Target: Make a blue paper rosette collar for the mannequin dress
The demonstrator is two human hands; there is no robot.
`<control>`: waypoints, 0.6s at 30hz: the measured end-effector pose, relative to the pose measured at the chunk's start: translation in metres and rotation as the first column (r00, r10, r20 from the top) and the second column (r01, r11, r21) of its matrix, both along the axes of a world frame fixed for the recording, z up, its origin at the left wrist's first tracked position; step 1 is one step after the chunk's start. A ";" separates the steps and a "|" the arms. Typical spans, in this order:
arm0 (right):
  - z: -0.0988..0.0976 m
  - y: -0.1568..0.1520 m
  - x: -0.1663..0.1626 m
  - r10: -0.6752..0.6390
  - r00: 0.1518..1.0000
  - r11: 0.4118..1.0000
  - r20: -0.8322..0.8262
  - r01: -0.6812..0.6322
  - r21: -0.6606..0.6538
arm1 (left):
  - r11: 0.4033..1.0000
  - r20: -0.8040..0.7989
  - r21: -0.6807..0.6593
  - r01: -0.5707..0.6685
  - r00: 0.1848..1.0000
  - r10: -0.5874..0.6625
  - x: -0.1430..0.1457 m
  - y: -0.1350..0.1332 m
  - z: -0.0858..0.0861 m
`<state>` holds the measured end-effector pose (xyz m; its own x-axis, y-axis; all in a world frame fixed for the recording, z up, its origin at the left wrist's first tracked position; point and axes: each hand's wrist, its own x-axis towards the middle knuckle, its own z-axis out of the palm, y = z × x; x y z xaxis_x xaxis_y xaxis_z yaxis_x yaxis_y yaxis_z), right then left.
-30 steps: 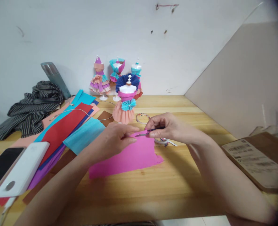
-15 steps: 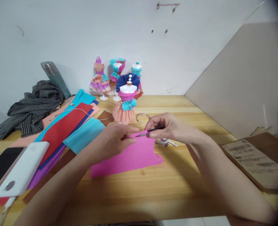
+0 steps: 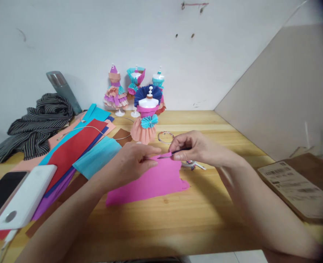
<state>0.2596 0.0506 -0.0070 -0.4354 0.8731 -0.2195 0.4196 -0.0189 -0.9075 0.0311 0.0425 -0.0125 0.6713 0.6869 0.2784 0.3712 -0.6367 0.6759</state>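
A pink crepe paper sheet [image 3: 147,186] lies partly on the table, its upper edge raised between my hands. My left hand [image 3: 132,160] pinches that edge between thumb and fingers. My right hand [image 3: 192,148] is closed on small dark-handled scissors [image 3: 181,150], with the thin blades pointing left into the paper. Above the blades runs a narrow pink strip, and the sheet's right edge is ragged. Behind my hands stands a small white dress form [image 3: 148,103] in a navy fan collar, pink top, blue rosette and peach skirt.
More dressed forms [image 3: 115,87] stand by the wall. To the left are coloured paper sheets [image 3: 76,142], a white power bank [image 3: 27,193], a phone [image 3: 5,193], a striped cloth [image 3: 41,124] and a bottle [image 3: 64,91]. Tape rolls [image 3: 166,137] lie behind my right hand; a cardboard parcel [image 3: 298,186] is at right.
The scissor blades look closer together on the pink paper than before. Both hands stay in nearly the same place, and the view has shifted very slightly.
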 end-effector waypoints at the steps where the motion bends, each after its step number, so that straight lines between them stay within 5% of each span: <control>1: 0.000 0.000 0.000 0.005 1.000 1.000 0.004 -0.005 0.001 | 1.000 -0.001 -0.004 0.001 1.000 -0.001 0.000 0.000 0.001; 18: 0.004 -0.002 -0.004 0.003 1.000 1.000 -0.007 -0.003 0.001 | 1.000 -0.031 0.001 0.016 0.999 -0.016 0.002 -0.004 0.005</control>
